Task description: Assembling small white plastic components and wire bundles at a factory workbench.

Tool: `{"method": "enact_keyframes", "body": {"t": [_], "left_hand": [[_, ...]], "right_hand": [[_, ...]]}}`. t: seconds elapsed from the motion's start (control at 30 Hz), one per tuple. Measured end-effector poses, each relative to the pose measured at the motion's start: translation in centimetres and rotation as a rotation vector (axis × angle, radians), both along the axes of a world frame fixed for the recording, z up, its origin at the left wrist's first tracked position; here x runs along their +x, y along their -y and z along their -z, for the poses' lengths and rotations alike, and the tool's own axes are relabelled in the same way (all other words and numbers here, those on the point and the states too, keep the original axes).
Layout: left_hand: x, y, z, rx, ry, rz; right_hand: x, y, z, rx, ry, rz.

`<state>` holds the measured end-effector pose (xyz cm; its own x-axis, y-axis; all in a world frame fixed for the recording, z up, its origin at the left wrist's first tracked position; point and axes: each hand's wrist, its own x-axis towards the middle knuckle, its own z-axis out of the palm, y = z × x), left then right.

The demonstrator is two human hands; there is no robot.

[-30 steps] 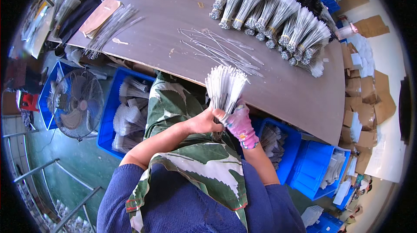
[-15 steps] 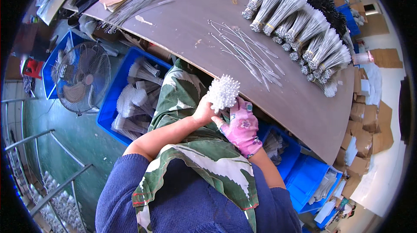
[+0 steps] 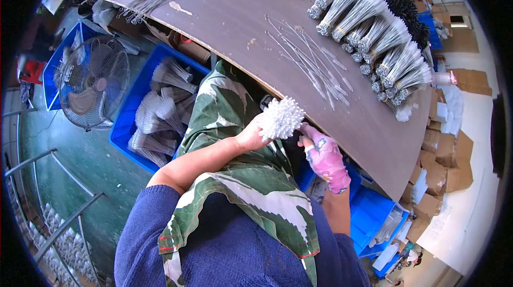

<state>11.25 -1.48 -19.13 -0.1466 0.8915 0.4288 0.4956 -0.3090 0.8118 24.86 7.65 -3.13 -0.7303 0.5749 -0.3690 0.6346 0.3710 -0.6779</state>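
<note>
While your left hand point(image 3: 251, 136) closes its fingers around a bundle of white brushes point(image 3: 281, 118), you hold that bundle just below the near edge of the counter point(image 3: 235, 14), over your lap, with its bristly tips turned toward you. Your left forearm comes up from the lower left, bare below a blue sleeve, and bends at the wrist toward the bundle. Your right hand point(image 3: 324, 154), in a pink glove, sits just right of the bundle with its fingers curled and the fingertips touching the bundle's side; you cannot tell whether they grip it. Your right forearm rises almost straight from below. A green and white leaf-print apron point(image 3: 235, 180) covers your lap. On the counter lie loose thin brushes point(image 3: 310, 60) and, farther off, a row of tied bundles point(image 3: 374, 36). A blue bin point(image 3: 125, 126) to your left holds more bundles, beside a floor fan point(image 3: 93, 81).
</note>
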Motion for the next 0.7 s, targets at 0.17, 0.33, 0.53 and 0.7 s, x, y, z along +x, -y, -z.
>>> {"method": "enact_keyframes", "body": {"t": [0.17,0.33,0.53,0.7], "left_hand": [[0.3,-0.1,-0.2,0.104,-0.183,-0.03],[1.4,-0.4,2.2,-0.003,0.43,0.134],[2.1,0.1,1.6,-0.099,0.557,-0.017],[2.3,0.1,0.9,-0.186,0.677,-0.052]], "right_hand": [[-0.2,-0.3,-0.2,-0.202,-0.647,0.356],[-3.4,-0.5,-2.3,0.367,-0.319,-0.208],[-4.1,-0.2,-3.1,0.605,-0.047,-0.322],[-4.6,0.1,-3.3,0.724,0.054,-0.368]]}}
